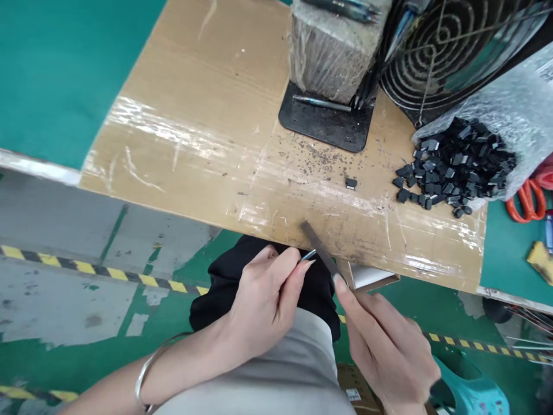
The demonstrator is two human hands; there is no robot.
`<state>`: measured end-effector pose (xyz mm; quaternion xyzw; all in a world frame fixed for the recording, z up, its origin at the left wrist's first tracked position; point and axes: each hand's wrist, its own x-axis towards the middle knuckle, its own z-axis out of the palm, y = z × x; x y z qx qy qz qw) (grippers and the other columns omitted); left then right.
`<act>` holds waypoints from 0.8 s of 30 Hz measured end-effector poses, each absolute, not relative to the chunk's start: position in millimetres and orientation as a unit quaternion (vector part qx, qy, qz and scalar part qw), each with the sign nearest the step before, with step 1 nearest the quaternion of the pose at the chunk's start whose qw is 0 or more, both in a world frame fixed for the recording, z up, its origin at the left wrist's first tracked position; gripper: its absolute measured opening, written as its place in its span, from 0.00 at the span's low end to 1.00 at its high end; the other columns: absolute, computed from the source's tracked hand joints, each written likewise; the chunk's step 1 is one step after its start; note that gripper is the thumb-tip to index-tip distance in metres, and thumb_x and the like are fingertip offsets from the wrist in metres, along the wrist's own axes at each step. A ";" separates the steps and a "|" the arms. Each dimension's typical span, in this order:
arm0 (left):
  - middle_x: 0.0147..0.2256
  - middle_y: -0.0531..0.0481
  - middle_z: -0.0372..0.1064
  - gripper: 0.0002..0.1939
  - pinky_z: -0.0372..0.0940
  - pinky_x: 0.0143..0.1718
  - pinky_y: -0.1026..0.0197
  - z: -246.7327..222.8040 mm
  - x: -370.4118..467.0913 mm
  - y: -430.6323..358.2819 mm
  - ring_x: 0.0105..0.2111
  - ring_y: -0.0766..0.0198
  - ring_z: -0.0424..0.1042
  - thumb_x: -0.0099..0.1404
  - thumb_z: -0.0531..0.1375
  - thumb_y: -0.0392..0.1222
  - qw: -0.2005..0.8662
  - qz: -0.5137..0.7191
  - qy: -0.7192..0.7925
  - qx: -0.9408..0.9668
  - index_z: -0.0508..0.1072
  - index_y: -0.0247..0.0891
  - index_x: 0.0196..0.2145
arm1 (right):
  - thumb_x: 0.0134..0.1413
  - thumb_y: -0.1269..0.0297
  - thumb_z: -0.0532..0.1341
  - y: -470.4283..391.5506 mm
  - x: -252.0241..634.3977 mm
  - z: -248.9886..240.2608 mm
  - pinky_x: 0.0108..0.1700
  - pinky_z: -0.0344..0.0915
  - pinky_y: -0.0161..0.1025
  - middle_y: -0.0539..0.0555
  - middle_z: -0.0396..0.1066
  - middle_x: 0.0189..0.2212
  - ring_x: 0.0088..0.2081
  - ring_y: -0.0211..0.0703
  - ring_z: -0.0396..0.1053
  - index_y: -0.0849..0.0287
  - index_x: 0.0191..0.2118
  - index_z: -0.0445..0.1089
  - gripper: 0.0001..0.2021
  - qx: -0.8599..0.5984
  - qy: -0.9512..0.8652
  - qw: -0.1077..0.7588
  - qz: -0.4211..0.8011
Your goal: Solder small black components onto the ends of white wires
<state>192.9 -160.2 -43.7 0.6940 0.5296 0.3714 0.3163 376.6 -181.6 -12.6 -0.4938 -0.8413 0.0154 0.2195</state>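
Observation:
My left hand [265, 294] is closed, thumb and forefinger pinching a slim metal rod [308, 255] just off the table's front edge. Only the rod's bluish, shiny end shows; the rest is hidden inside the hand. My right hand [384, 340] grips a flat metal file [318, 248], its blade angled up and left past the rod's tip. Blade and tip look very close; I cannot tell if they touch. Beyond the hands, one small black plastic piece [351, 183] lies on the cardboard [194, 150].
A pile of small black pieces [458, 161] spills from a clear plastic bag [505, 115]. Behind stand a film-wrapped block [332, 57] on a black base [324, 124], and a fan [444, 52]. A metal rod [322, 103] lies on that base. Red-handled scissors [527, 202] sit at right.

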 end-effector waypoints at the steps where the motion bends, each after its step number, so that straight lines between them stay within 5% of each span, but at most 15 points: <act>1: 0.22 0.60 0.48 0.18 0.50 0.24 0.63 -44.1 192.7 -160.6 0.21 0.67 0.50 0.72 0.51 0.27 0.315 0.370 0.530 0.695 0.50 0.42 0.28 | 0.63 0.82 0.58 -178.4 374.1 -13.6 0.33 0.65 0.32 0.49 0.79 0.29 0.28 0.32 0.72 0.61 0.54 0.77 0.18 -0.493 -0.840 0.226 0.018; 10: 0.22 0.59 0.47 0.18 0.51 0.25 0.64 -42.2 191.5 -160.4 0.22 0.67 0.51 0.72 0.51 0.27 0.348 0.369 0.533 0.677 0.50 0.41 0.27 | 0.63 0.81 0.59 -181.4 378.1 -10.4 0.30 0.63 0.34 0.49 0.79 0.28 0.27 0.33 0.72 0.60 0.52 0.78 0.17 -0.489 -0.846 0.213 0.010; 14: 0.22 0.60 0.47 0.18 0.50 0.25 0.64 -41.9 190.4 -159.7 0.22 0.68 0.50 0.72 0.52 0.27 0.350 0.371 0.534 0.675 0.50 0.41 0.27 | 0.64 0.80 0.60 -170.8 371.4 -16.6 0.35 0.66 0.31 0.48 0.79 0.29 0.27 0.31 0.72 0.60 0.52 0.78 0.16 -0.493 -0.837 0.237 -0.002; 21: 0.22 0.60 0.45 0.18 0.50 0.27 0.63 -45.2 190.1 -160.1 0.22 0.67 0.48 0.70 0.53 0.26 0.318 0.375 0.525 0.694 0.49 0.41 0.27 | 0.63 0.82 0.60 -183.3 382.1 -13.1 0.32 0.64 0.33 0.48 0.79 0.29 0.28 0.33 0.73 0.56 0.67 0.65 0.29 -0.493 -0.843 0.214 0.011; 24: 0.22 0.60 0.45 0.19 0.50 0.28 0.62 -47.5 191.0 -160.0 0.22 0.66 0.47 0.69 0.54 0.25 0.276 0.382 0.518 0.714 0.50 0.41 0.28 | 0.64 0.79 0.61 -176.2 376.7 -14.3 0.36 0.65 0.31 0.48 0.80 0.30 0.29 0.32 0.73 0.57 0.60 0.73 0.21 -0.497 -0.837 0.228 -0.004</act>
